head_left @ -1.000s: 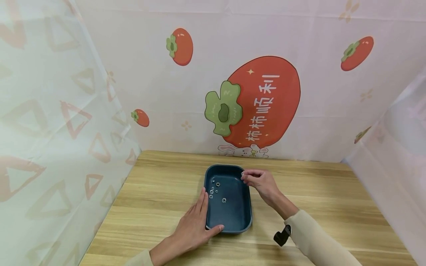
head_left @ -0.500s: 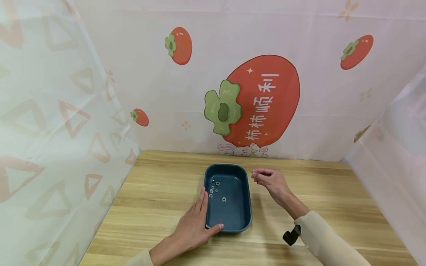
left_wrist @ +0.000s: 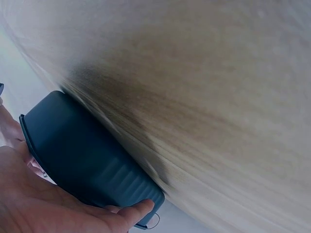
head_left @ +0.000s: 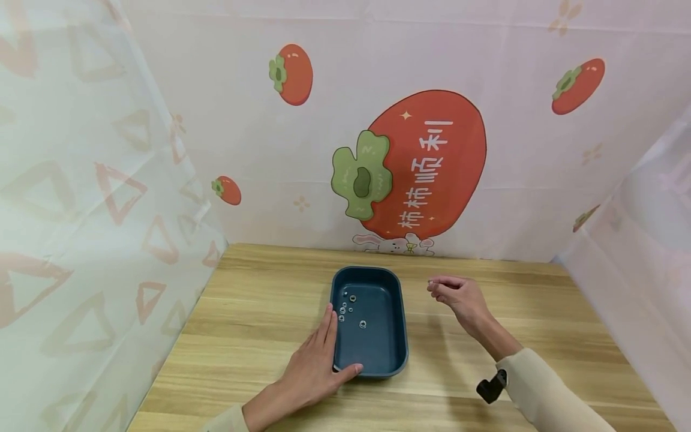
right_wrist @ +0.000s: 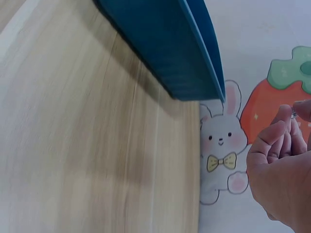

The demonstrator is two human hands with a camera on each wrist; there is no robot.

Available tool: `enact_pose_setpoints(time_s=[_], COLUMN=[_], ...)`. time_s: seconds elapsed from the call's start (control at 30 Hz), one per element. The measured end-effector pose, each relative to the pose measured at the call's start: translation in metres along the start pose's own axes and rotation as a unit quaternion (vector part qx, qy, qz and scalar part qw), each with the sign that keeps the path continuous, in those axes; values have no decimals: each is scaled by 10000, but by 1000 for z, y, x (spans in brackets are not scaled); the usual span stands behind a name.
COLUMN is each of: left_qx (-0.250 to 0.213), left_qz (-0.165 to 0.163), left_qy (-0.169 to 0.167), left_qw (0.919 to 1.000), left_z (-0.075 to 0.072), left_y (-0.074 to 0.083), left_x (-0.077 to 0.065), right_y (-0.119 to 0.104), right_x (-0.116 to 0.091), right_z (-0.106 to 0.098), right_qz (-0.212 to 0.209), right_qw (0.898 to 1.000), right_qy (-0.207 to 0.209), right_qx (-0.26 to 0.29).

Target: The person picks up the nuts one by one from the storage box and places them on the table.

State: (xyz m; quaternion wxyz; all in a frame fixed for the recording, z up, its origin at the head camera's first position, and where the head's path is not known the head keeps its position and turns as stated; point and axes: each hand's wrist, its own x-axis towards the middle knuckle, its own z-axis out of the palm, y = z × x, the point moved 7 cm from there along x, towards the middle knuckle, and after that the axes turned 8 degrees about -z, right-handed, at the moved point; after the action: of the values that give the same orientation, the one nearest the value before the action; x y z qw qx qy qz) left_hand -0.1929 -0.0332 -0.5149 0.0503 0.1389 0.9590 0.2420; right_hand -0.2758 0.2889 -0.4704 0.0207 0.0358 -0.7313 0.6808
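Note:
A dark blue rectangular tray (head_left: 378, 354) stands on the wooden table. Several silver metal nuts (head_left: 363, 324) of different sizes lie in it, mostly along its left side. My left hand (head_left: 310, 372) rests against the tray's near left corner, fingers straight along the left rim and thumb over the near rim. In the left wrist view, its thumb (left_wrist: 138, 212) lies along the tray's outer wall. Right of the tray and above the table, my right hand (head_left: 461, 300) pinches a small metal nut (right_wrist: 293, 115) between thumb and fingertips; the fingertips partly hide it.
The wooden table (head_left: 259, 288) extends on both sides of the tray. A white cloth backdrop (head_left: 259, 138) printed with persimmons rises behind it, with cloth sides left and right. A black device (head_left: 491, 387) is strapped at the right sleeve's cuff.
My right hand has moved right, from above the tray's far right corner to well beside the tray, still pinching the small nut. The left hand, the tray and its nuts have stayed put.

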Motion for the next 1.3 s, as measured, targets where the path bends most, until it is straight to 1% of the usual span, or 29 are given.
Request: enact_pose_setpoints(time_s=[0.33,0.6,0.77,1.03,1.3], left_qx=[51,26,41,19,-23], left_qz=[30,6,26,-52,-68], left_qy=[43,8,46,-19,-86], left_qw=[10000,10000,10000,10000,9999], left_z=[0,0,-1,1,2], left_y=[0,-1,0,-2,-2], left_x=[1,2,1,0,1], right_y=[-3,-1,3,12,22], right_x=[-9,-14,-15,-18,-23], right_z=[-28,-51,-67,-94,-124], right_qz=[-24,-34,-59,-56,45], right_qw=[9997,9996,9994,9986,9969], right_qy=[153,241,308,423,770], right_qx=[-170,-160,-136,327,168])
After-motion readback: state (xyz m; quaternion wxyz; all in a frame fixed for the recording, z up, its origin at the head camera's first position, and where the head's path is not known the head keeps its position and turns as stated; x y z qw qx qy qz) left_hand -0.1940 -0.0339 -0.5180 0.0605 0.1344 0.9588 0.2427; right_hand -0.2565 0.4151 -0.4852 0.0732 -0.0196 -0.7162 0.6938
